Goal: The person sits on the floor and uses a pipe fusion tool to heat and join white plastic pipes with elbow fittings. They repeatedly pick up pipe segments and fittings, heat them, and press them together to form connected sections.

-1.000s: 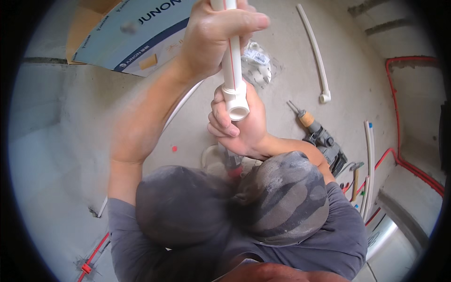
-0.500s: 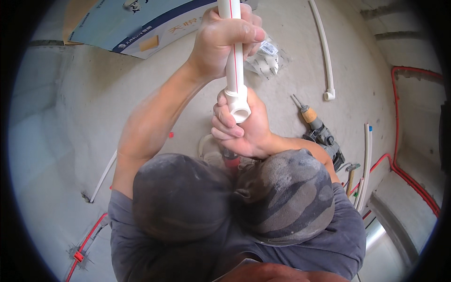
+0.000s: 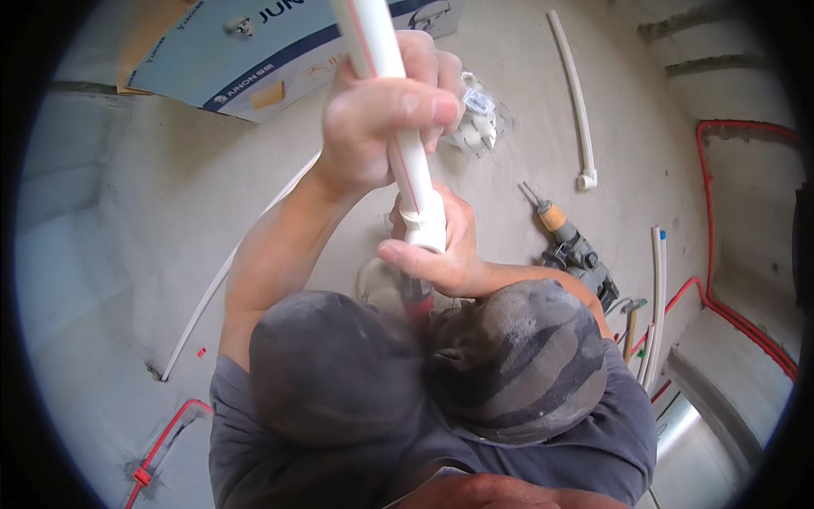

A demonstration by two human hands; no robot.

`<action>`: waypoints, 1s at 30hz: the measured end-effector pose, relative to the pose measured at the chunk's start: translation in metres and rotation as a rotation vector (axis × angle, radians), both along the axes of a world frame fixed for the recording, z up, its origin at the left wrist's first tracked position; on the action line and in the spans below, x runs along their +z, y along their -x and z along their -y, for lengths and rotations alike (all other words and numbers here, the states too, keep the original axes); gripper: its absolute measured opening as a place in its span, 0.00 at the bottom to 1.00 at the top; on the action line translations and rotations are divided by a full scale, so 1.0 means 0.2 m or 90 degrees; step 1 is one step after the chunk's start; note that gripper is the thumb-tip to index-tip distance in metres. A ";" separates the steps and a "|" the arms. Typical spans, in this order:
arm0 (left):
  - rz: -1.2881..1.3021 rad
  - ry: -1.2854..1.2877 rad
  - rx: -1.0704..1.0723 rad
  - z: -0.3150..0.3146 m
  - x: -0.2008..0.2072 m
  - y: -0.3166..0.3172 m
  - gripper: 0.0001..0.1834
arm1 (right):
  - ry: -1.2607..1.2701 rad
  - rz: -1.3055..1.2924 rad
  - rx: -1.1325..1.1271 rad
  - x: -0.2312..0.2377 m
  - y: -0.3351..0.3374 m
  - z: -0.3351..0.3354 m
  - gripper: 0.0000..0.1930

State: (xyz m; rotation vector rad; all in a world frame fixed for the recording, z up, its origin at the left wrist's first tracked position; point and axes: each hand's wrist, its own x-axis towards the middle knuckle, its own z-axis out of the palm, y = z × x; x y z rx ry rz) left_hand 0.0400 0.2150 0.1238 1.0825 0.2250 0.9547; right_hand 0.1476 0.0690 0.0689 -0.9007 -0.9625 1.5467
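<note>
A white plastic pipe (image 3: 377, 47) with a red stripe runs out of the top of the view, tilted left at its far end. My left hand (image 3: 386, 123) is wrapped round it, fingers closed. On its near end sits a white elbow fitting (image 3: 428, 227), its open mouth facing me. My right hand (image 3: 449, 250) is closed on that elbow from the right, with the thumb across the near rim; its other fingers are mostly hidden behind. Under the hands, between my knees, a blurred dark and red object (image 3: 415, 297) is partly covered.
A rotary hammer drill (image 3: 577, 254) lies to the right, near a hammer (image 3: 632, 327) and some white pipes (image 3: 657, 297). Farther off lie a pipe with an elbow (image 3: 572, 93), a plastic bag of fittings (image 3: 476, 119) and a large blue carton (image 3: 229, 55). Red conduit (image 3: 708, 212) follows the right wall.
The pipe's far end has swung left, and my left hand has moved left and down with it. My right hand has shifted its grip, its thumb now lying across the elbow's mouth.
</note>
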 end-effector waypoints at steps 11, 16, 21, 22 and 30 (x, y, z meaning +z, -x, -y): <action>0.123 -0.245 -0.082 0.14 0.16 0.06 0.09 | -0.283 0.125 -0.021 0.02 0.01 0.01 0.24; 0.130 -0.284 -0.046 0.19 0.12 0.05 0.08 | -0.287 0.122 -0.015 -0.03 0.01 0.03 0.23; 0.126 -0.202 -0.038 0.16 0.07 -0.02 0.08 | -0.325 0.162 0.010 -0.01 -0.03 0.01 0.25; 0.108 -0.192 -0.027 0.14 0.08 -0.02 0.09 | -0.239 0.088 0.020 -0.02 -0.03 0.00 0.25; -0.186 -0.007 0.102 0.16 0.15 -0.06 0.10 | -0.019 -0.127 0.097 -0.08 -0.02 0.04 0.21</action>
